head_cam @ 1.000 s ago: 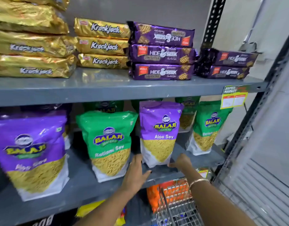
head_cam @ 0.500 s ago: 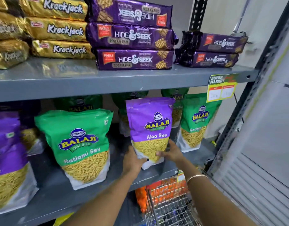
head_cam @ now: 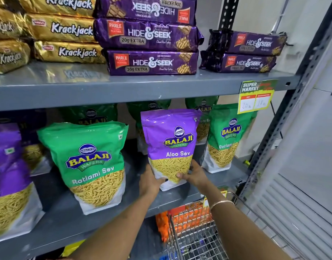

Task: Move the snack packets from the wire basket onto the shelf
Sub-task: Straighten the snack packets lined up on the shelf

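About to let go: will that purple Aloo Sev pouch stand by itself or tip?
The Aloo Sev pouch probably stands: its flat base rests on the shelf, like the neighbouring pouches. It leans slightly and is tall, so a nudge could topple it. The glossy film likely slips.

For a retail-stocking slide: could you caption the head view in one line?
Both hands, left and right, steady a purple Aloo Sev pouch upright on the grey shelf above the wire basket.

The purple Aloo Sev packet (head_cam: 169, 145) and the green Ratlami Sev packet (head_cam: 90, 162) are of glossy plastic film that catches the light. The shelf (head_cam: 124, 91) is grey painted metal, smooth with a soft sheen, and the Krackjack packs (head_cam: 67, 30) above are shiny gold foil. The wire basket (head_cam: 195, 239) is bright bare metal wire.
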Available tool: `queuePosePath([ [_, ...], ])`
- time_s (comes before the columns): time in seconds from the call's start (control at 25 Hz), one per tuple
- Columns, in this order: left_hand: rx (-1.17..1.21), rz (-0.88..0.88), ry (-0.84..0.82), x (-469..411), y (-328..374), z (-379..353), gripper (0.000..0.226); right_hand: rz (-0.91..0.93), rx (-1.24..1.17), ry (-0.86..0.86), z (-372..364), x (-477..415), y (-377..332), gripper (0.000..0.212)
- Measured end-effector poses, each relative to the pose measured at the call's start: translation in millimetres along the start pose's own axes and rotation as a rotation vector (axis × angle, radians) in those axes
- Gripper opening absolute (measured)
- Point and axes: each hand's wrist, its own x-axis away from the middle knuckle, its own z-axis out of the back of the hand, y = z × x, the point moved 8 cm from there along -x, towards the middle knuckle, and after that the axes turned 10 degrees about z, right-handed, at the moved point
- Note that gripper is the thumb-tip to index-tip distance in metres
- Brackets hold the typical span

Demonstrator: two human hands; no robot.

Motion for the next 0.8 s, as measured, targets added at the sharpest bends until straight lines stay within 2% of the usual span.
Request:
queuePosePath([
  [0.12, 0.007, 0.001, -0.053, 0, 0, -1, 0.066, -0.024, 0.025, -0.004, -2, 3, -1, 0.073],
  [0.2, 0.06, 0.003, -0.061, 9, -3, 6, 0.069, -0.004, 0.106, 0.138, 7, 13, -13, 0.069],
  [0.28, 0.106, -0.037, -0.029, 16, -13, 19, 0.064, 0.063, 0.315, 0.315, 15, 33, -31, 0.047],
  [0.32, 0.11, -0.053, -0.014, 24, -21, 28, 0.05, 0.09, 0.449, 0.312, 6, 44, -40, 0.039],
  [0.4, 0.099, -0.09, 0.04, 44, -43, 55, 0.013, 0.117, 0.631, 0.189, -31, 59, -45, 0.033],
  [0.52, 0.063, -0.106, 0.289, 68, -86, 120, 0.028, 0.144, 0.541, 0.009, -97, 56, -46, 0.026],
  [0.56, 0.045, -0.102, 0.41, 72, -98, 144, 0.026, 0.143, 0.481, -0.049, -116, 51, -45, 0.034],
  [0.64, 0.01, -0.041, 0.578, 64, -121, 187, 0.033, 0.133, 0.366, -0.194, -157, 39, -42, 0.067],
  [0.68, -0.006, -0.004, 0.562, 54, -128, 199, 0.045, 0.124, 0.296, -0.25, -175, 36, -40, 0.082],
  [0.72, -0.004, 0.007, 0.467, 40, -131, 201, 0.057, 0.101, 0.235, -0.285, -187, 33, -34, 0.093],
  [0.8, 0.079, 0.02, 0.208, 18, -132, 190, 0.063, 0.079, 0.193, -0.313, -205, 28, -20, 0.094],
])
